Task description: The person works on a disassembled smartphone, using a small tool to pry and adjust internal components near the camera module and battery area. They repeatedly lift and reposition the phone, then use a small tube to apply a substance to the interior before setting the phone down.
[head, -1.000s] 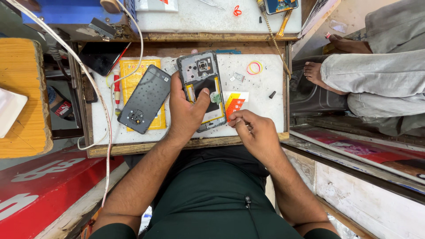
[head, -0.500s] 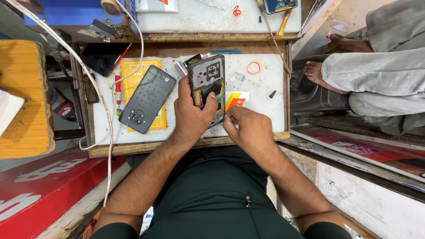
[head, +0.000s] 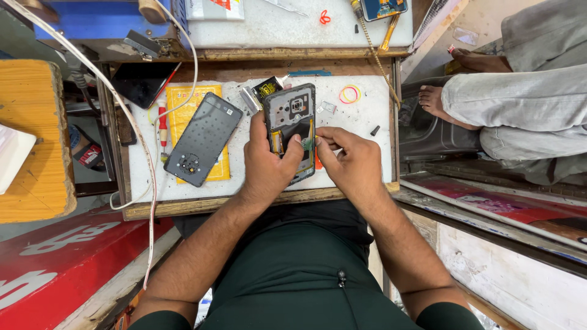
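The left hand (head: 269, 165) grips an opened phone (head: 293, 131) with its back cover off, fingers wrapped round the left edge and the thumb pressed across the lower middle, holding it a little above the white bench (head: 361, 122) near its centre. The right hand (head: 351, 162) is pinched narrow at the phone's right edge, thumb and forefinger closed on something small; it looks like a thin part or tool tip, but it is too small to tell. For this kind of fine work the phone wants to be held steady with the left thumb kept off the exposed board, and the right fingers should move in short, light strokes along the edge instead of prying hard. Open room is tight: the removed back cover (head: 202, 139) lies on a yellow sheet (head: 183, 104) just to the left, a red-handled screwdriver (head: 162, 128) beside it, small loose parts (head: 327, 107) and rubber bands (head: 350, 94) near the upper right, and a small dark piece (head: 375, 130) close to the right rim. The bench's wooden front edge (head: 269, 200) sits right under both wrists, so anything dropped could roll off
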Demonstrator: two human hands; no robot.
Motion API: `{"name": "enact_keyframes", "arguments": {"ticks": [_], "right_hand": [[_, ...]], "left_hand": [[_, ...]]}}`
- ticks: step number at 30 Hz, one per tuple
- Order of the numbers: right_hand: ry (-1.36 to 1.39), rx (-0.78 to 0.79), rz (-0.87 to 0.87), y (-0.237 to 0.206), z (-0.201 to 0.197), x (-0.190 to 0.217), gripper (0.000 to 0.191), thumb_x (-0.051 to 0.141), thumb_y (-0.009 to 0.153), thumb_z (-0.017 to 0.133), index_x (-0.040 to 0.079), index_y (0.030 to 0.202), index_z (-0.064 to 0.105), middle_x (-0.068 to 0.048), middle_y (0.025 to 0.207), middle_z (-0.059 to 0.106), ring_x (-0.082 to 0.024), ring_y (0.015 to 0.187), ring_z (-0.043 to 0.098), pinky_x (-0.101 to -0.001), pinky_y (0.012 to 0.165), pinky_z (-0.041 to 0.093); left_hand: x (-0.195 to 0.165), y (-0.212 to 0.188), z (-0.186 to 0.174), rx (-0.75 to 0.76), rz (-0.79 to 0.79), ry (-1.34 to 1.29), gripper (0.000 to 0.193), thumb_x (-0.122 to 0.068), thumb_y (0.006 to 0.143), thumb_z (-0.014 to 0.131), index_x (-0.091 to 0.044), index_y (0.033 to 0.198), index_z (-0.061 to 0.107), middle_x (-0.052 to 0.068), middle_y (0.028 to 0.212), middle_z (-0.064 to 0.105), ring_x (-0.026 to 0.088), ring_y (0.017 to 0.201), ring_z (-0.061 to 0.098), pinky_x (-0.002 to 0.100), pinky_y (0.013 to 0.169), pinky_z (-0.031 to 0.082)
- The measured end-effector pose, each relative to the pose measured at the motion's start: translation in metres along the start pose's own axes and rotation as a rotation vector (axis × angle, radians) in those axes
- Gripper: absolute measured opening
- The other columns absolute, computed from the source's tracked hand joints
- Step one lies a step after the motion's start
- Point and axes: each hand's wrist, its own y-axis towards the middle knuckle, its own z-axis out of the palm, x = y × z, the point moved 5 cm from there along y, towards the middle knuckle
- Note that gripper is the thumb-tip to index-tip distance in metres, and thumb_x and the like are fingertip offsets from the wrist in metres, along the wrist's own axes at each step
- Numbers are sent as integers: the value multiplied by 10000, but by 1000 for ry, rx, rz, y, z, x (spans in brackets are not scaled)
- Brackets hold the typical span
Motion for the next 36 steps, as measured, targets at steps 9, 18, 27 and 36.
{"name": "enact_keyframes", "arguments": {"ticks": [9,18,27,36], "right_hand": [[-101,41,42,7,6,-3,152,160,927,751,51,1029,779,-98,867,787,-165,726,775,-284,605,593],[-167,-21,-73,9,8,7,104,136,912,745,51,971,732,-93,862,755,-221,758,757,-334,652,587],[-221,-131,-128,12,19,15,106,79,831,767,79,852,663,-49,735,659,-220,657,678,-353,591,531],[-151,-126,-186,-6,15,16,74,50,819,698,56,837,627,-83,730,620,-254,627,632,-377,578,505]], "left_hand": [[-4,-6,1,-39,108,131,521,-55,927,699,12,1373,438,184,1040,761,256,919,810,351,777,651],[-7,-10,4,-57,234,256,530,-50,944,701,37,1381,413,189,993,755,270,858,803,347,717,659],[-10,-11,2,-67,236,281,540,-42,947,698,51,1390,404,199,981,749,290,859,802,357,707,662],[-4,4,-17,-155,107,183,508,-51,963,695,29,1386,426,179,1062,748,233,940,792,346,789,642]]}}
